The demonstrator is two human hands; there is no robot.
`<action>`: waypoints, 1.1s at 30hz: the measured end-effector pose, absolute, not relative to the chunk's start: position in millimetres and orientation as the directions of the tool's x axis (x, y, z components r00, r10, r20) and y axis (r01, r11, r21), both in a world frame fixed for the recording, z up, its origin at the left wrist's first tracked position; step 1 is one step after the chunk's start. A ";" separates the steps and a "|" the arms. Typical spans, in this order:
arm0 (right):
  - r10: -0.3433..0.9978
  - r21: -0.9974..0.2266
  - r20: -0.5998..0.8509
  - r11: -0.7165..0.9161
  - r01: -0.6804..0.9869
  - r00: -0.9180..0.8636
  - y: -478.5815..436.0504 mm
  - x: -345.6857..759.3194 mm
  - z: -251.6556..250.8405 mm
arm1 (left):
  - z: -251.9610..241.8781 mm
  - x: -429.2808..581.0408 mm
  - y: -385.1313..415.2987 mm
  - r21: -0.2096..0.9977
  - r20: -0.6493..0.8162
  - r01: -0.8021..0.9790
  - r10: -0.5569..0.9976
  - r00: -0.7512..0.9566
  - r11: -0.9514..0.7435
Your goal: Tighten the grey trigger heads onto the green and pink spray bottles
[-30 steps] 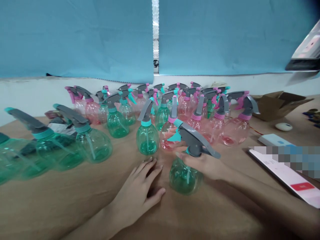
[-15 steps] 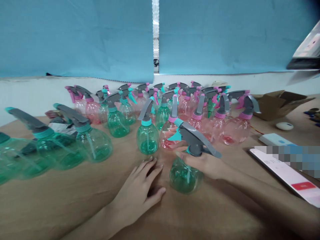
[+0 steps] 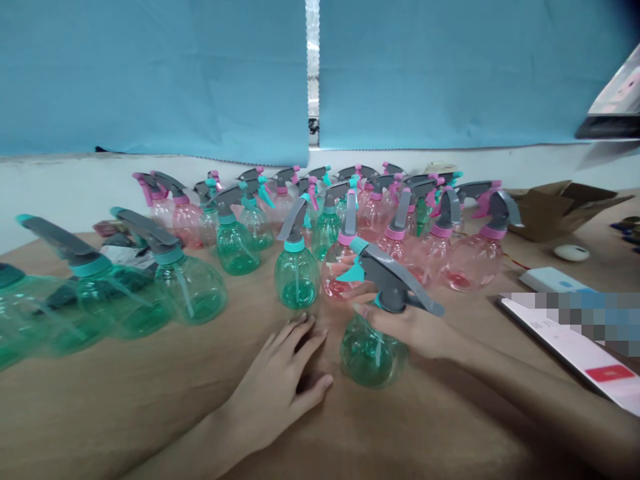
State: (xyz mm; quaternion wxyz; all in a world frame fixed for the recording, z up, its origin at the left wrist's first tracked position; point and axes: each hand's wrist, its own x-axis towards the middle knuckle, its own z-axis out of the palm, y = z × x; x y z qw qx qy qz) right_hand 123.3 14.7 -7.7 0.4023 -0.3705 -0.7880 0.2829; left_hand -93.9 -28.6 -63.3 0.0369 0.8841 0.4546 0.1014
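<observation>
Worktop: it is carrying the whole scene, with a bare part of the worktop (image 3: 100, 400) showing in front of the left-hand bottles.
Pink bottles: a row of these, pointed out at the right end (image 3: 473, 260), is standing beyond the right hand.
Held green bottle: this bottle (image 3: 370, 363) is standing close to upright, right of the left hand and at the right hand's fingers; whether its base is fully resting on the worktop, one cannot tell.
Right hand: the nearer grip (image 3: 413, 330) is coming in from the right and closing around the bottle's neck, just under the spray head, with some fingers hidden behind it.
Left hand: this one (image 3: 280, 380) is lying palm down, fingers loosely spread, holding nothing visible; its thumb is pointing towards the bottle, near but apart.
Spray head: its long axis (image 3: 395, 277) is slanting from upper left down to the right, its rear end reaching over the right hand.
Trigger: the teal lever (image 3: 353, 272) is hanging at the left, facing away from the wrist.
</observation>
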 end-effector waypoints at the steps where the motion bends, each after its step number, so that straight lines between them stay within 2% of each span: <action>1: 0.813 -0.760 0.418 0.557 0.334 -0.406 14.7 123.0 -7.3 | -63.3 -93.9 -28.6 0.156 0.142 0.798 0.813 0.565 -0.582; 7: 0.829 -0.823 0.392 0.510 0.249 -0.399 13.5 121.1 -3.5 | -63.7 -94.2 -29.4 0.157 0.148 0.799 0.814 0.562 -0.581; 21: 0.815 -0.826 0.383 0.513 0.235 -0.435 14.4 122.4 -5.5 | -63.8 -94.8 -30.0 0.153 0.150 0.792 0.806 0.573 -0.591; 28: 0.820 -0.817 0.389 0.518 0.254 -0.421 14.9 122.2 -6.3 | -64.5 -94.8 -29.7 0.159 0.141 0.797 0.812 0.567 -0.583; 33: 0.853 -0.804 0.344 0.484 0.345 -0.393 13.9 122.3 -5.3 | -64.4 -94.2 -28.8 0.161 0.135 0.801 0.817 0.561 -0.577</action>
